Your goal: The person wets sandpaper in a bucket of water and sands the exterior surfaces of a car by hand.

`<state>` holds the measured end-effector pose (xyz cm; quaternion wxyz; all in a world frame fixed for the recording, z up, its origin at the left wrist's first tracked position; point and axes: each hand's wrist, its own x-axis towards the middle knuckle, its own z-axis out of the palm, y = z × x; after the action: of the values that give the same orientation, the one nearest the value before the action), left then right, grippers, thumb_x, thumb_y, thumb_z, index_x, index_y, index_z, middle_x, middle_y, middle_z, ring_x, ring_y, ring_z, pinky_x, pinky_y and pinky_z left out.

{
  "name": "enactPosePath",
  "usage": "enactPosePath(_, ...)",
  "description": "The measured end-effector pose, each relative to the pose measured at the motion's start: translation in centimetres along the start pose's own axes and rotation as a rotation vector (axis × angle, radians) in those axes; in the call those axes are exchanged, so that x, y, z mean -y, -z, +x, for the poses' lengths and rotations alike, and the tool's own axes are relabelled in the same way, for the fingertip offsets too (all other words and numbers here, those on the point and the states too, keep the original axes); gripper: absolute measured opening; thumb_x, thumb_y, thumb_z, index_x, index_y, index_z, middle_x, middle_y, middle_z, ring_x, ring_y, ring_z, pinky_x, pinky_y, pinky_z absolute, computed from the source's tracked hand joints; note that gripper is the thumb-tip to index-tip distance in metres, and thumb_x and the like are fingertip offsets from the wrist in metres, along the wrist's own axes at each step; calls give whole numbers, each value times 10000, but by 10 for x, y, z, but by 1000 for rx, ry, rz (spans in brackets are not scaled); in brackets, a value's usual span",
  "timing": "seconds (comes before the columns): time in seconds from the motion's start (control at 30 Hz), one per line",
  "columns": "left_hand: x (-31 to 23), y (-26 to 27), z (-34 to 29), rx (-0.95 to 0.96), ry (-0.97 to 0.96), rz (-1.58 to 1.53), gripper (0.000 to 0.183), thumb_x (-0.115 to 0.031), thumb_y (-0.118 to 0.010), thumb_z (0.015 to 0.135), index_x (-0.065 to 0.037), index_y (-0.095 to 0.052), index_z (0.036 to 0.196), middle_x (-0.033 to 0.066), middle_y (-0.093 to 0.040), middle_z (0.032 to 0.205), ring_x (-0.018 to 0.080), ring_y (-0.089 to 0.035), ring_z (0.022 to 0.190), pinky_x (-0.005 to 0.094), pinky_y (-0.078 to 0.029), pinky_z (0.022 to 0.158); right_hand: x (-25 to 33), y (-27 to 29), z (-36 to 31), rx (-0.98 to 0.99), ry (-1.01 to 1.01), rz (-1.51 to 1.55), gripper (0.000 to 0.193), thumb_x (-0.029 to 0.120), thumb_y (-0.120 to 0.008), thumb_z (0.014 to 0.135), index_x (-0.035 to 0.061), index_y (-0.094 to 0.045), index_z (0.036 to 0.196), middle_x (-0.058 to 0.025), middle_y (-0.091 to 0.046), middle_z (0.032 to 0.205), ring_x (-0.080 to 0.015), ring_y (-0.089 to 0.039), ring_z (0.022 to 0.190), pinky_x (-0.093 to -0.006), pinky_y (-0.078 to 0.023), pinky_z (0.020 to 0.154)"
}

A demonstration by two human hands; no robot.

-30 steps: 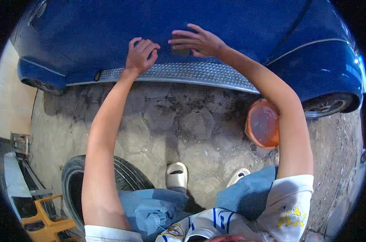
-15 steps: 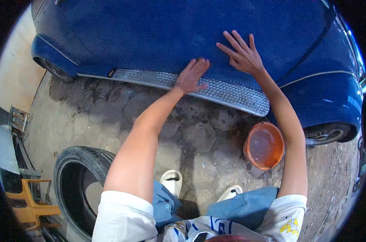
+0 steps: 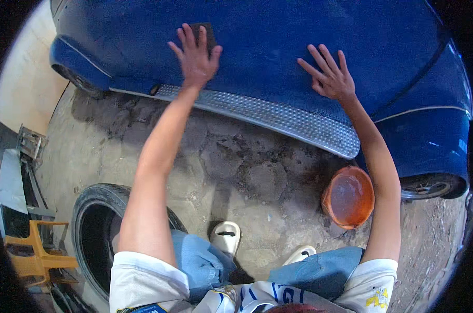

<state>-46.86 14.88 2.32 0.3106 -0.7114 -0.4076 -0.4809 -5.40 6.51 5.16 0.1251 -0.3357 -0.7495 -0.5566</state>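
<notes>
A dark, rectangular, sandpaper-like sheet (image 3: pixel 211 37) lies against the blue side of a car (image 3: pixel 257 57), pinned there by my left hand (image 3: pixel 197 62). The left fingers are spread over it, and the thumb points to the right. Part of the sheet is hidden under the fingers. Farther right, my right hand (image 3: pixel 331 78) is on or close to the same blue panel, its fingers apart and nothing in it. Below both hands runs the car's silver studded running board (image 3: pixel 278 116).
An orange bucket (image 3: pixel 326 201) with cloudy liquid stands by my right forearm. A loose tyre (image 3: pixel 85 229) is on the ground at my left, near a yellow plastic chair (image 3: pixel 40 255). The car's front or rear wheel (image 3: pixel 429 187) shows at right. Dark wet patches mark the rough floor.
My left hand has swept left and upward across the panel, and the dark sheet under it now shows. My right hand stays spread near the same spot; the view has shifted slightly.
</notes>
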Motion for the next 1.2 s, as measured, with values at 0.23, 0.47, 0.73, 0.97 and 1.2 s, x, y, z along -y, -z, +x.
enactPosePath(0.23, -131, -26, -83, 353, 30, -110, 1048, -663, -410, 1008, 91, 4, 1607, 461, 25, 1609, 634, 9, 1502, 744, 35, 1171, 2, 7, 4, -29, -34, 88, 790, 337, -552, 880, 445, -284, 1615, -1, -233, 1719, -243, -239, 1577, -585, -47, 1292)
enactPosePath(0.47, -123, -35, 14, -156, 875, -285, 902, -595, -271, 1066, 46, 28, 1625, 361, 117, 1661, 497, 112, 1556, 654, 42, 1213, 1, 4, 1, 13, -17, 77, 776, 328, -558, 875, 430, -321, 1608, -11, -262, 1710, -249, -266, 1568, -595, -83, 1286)
enactPosePath(0.73, -86, -18, 33, -188, 933, -315, 934, -639, -235, 1056, 46, 57, 1620, 345, 136, 1662, 517, 157, 1538, 601, 40, 1240, 3, 3, 0, -24, -40, 91, 757, 361, -562, 886, 426, -332, 1604, -13, -301, 1695, -252, -287, 1559, -592, -100, 1287)
enactPosePath(0.97, -111, -3, -7, 175, 715, -228, 1009, -664, -253, 1043, 128, 66, 1581, 385, 145, 1641, 528, 173, 1529, 606, 77, 1226, 3, 4, 2, -59, -42, 74, 734, 346, -556, 892, 426, -354, 1593, -5, -286, 1699, -245, -266, 1566, -585, -90, 1291)
enactPosePath(1.2, 2, 11, 86, -365, 820, -404, 1091, -642, -349, 1039, 239, 100, 1502, 451, 188, 1585, 550, 183, 1513, 585, 68, 1243, 3, 3, -1, 31, -31, 112, 738, 353, -567, 890, 429, -355, 1593, -11, -295, 1697, -251, -265, 1568, -595, -94, 1285)
